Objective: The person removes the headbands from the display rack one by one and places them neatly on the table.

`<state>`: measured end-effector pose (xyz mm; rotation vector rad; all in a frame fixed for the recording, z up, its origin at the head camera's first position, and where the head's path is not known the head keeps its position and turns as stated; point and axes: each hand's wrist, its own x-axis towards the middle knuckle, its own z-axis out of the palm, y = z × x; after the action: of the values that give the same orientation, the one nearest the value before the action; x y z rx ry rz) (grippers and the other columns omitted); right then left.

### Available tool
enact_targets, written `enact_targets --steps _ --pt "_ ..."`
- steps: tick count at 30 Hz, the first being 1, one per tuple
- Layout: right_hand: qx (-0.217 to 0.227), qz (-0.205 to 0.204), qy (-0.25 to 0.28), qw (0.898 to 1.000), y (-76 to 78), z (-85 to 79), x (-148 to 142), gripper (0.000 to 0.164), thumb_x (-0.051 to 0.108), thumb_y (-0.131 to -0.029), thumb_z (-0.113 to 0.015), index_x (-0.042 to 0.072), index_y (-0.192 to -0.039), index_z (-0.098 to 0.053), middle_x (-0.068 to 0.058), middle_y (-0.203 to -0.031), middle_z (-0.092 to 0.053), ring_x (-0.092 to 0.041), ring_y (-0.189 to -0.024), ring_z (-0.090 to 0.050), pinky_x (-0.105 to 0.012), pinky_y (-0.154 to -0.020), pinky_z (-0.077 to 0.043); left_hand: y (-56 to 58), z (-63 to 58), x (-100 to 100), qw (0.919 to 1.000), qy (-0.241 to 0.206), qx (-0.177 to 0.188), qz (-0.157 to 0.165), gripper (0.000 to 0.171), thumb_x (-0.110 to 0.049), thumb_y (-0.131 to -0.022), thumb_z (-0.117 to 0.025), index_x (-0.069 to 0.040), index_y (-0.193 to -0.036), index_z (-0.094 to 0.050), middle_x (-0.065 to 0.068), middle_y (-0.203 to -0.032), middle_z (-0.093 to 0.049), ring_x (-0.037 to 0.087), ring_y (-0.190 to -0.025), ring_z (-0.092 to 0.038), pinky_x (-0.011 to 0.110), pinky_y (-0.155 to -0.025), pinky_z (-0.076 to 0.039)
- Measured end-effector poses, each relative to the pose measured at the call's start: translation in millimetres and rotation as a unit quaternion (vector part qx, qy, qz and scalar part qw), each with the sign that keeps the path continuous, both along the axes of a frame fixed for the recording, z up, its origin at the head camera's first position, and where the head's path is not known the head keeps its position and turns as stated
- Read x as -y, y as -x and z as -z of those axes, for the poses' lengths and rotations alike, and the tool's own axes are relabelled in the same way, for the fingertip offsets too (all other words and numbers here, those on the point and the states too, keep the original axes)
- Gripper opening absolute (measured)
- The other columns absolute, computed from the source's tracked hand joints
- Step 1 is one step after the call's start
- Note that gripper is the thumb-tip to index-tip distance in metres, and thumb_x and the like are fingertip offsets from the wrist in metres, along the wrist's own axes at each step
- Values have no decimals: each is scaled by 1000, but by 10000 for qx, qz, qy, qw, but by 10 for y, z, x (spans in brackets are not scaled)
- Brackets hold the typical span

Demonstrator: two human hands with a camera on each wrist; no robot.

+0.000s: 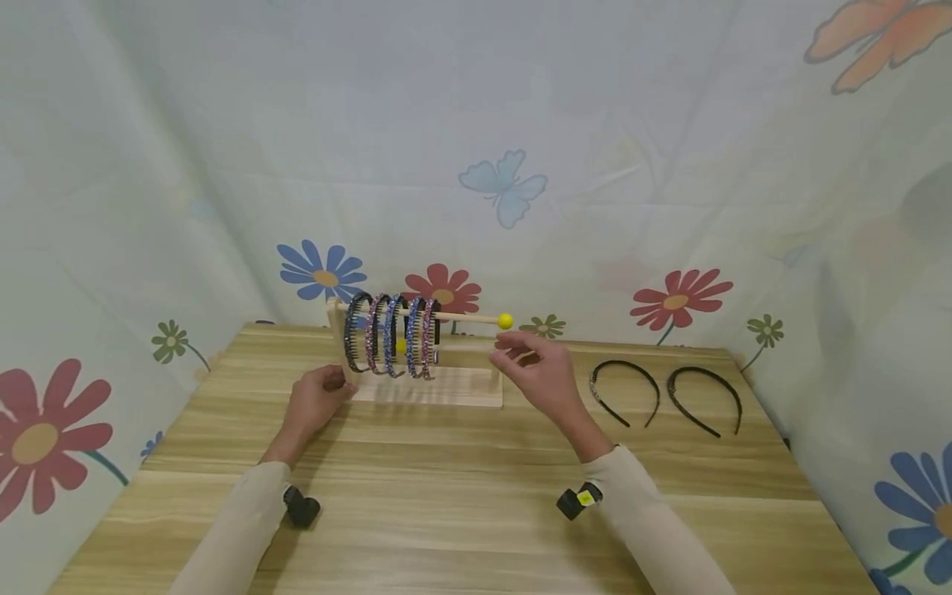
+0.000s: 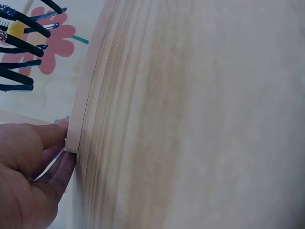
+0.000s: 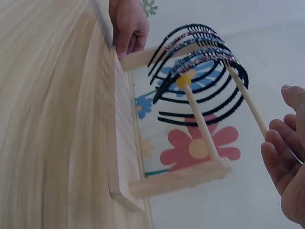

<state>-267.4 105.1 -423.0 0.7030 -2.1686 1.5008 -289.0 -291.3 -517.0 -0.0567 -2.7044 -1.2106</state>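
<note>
A wooden headband rack stands on the table, with two rods that end in yellow balls. Several toothed headbands, black with blue, pink and dark glittery stones, hang along its upper rod. At the base's left end my left hand pinches the corner between thumb and fingers, seen close in the left wrist view. My right hand is just below the upper rod's yellow ball, its fingers loosely bent and holding nothing. In the right wrist view those fingers hide the rod's tip.
Two thin black headbands, one with a stone-trimmed side and a darker one, lie on the table right of the rack. A wood-grain table extends in front. Behind it hangs a flower-printed cloth.
</note>
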Motion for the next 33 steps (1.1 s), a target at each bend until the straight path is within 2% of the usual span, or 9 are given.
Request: enact_targets --steps 4,9,19,23,33 --pt "102 -91 -14 9999 12 54 154 28 25 -91 -81 12 -115 -78 -3 -103 -78 -15 -87 -71 -31 -72 -62 1 -2 -1 10000 -14 -15 9 40 -15 -98 -69 7 -131 -63 26 -121 -70 41 -111 -69 55 -96 -55" --pt "199 -127 -133 9996 48 132 319 30 29 -90 -81 13 -115 -78 0 -104 -78 -11 -86 -71 -33 -73 -62 8 -3 -2 10000 -5 -55 -6 39 -14 -98 -69 7 -130 -64 26 -121 -70 41 -110 -69 55 -96 -55" --pt "492 -324 -179 9981 83 198 609 33 33 -91 -80 14 -118 -76 -1 -107 -77 -11 -87 -71 -32 -74 -62 12 9 4 10000 22 -46 -14 39 -14 -98 -69 7 -131 -63 27 -122 -70 41 -110 -69 55 -95 -56" --pt "679 -350 -255 9968 90 225 700 35 37 -91 -79 14 -117 -76 2 -104 -77 -8 -85 -71 -27 -72 -60 16 8 -1 10000 23 -20 -28 40 -15 -98 -69 7 -131 -63 27 -121 -70 41 -110 -69 55 -95 -56" --pt "964 -500 -144 9940 85 257 841 36 37 -90 -80 14 -117 -76 2 -99 -77 -9 -83 -71 -27 -71 -60 16 21 6 10000 3 -45 -4 40 -16 -98 -69 7 -131 -63 27 -121 -70 41 -110 -69 55 -96 -55"
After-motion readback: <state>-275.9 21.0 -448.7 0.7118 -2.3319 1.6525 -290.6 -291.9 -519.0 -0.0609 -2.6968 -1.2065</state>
